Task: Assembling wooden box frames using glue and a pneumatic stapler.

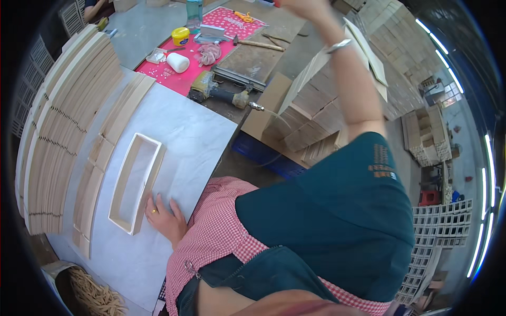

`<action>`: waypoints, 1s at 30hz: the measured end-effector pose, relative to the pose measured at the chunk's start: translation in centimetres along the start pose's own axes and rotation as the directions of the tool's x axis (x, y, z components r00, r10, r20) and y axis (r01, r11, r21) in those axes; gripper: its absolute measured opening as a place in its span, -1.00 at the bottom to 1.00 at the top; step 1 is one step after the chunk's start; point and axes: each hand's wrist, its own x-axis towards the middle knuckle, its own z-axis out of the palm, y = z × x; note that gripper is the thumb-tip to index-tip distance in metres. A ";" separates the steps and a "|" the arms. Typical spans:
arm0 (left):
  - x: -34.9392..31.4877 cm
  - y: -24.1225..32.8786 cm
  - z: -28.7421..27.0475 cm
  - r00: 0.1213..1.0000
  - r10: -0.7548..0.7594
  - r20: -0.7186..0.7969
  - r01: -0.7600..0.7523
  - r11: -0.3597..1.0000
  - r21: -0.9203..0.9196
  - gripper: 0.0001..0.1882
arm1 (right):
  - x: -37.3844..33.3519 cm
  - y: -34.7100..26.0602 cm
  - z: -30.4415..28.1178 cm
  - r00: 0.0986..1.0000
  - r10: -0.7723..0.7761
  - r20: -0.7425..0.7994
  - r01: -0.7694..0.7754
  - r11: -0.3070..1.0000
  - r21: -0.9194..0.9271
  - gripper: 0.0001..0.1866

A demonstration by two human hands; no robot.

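Observation:
A shallow rectangular frame of pale wood lies on a white marble-patterned tabletop. Against the near end of its right-hand long side rests my left hand. Its fingers are spread, with a ring on one, and it grips nothing. My right arm reaches far up and away over stacked wood. At the top edge my right hand is blurred and partly cut off, so its fingers and anything in them cannot be made out. Left of the frame run flat jointed wooden strips.
Tall bundles of wooden strips line the left side. Beyond the tabletop are an air nail gun, a hammer, a yellow tub and a white roll. Stacked wooden panels stand right; a bin holds wood offcuts.

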 end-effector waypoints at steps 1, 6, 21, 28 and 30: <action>0.1 0.0 0.1 1.000 -0.003 -0.006 0.003 1.000 -0.007 -0.61 | 0.1 4.9 -1.8 0.992 0.025 0.126 -0.046 0.985 0.167 -0.40; 0.5 0.2 0.6 1.000 -0.009 -0.018 0.009 0.999 -0.034 -0.60 | -4.4 26.7 -1.7 0.804 0.553 0.218 -0.527 0.833 -0.168 -0.02; -0.7 -0.4 0.7 0.994 -0.023 -0.104 0.019 0.999 -0.039 -0.60 | -11.3 27.0 -4.3 0.665 0.685 0.299 -0.713 0.701 -0.021 -0.21; -0.3 -0.5 -0.9 0.970 -0.091 -0.226 0.046 0.980 -0.195 -0.70 | -3.8 7.2 0.0 0.982 -0.189 0.007 0.177 0.930 0.323 -0.35; -0.8 -0.7 -2.4 0.937 -0.164 -0.308 0.112 0.977 -0.181 -0.75 | -4.7 -3.7 3.0 0.919 -0.394 -0.015 0.348 0.790 0.504 -0.30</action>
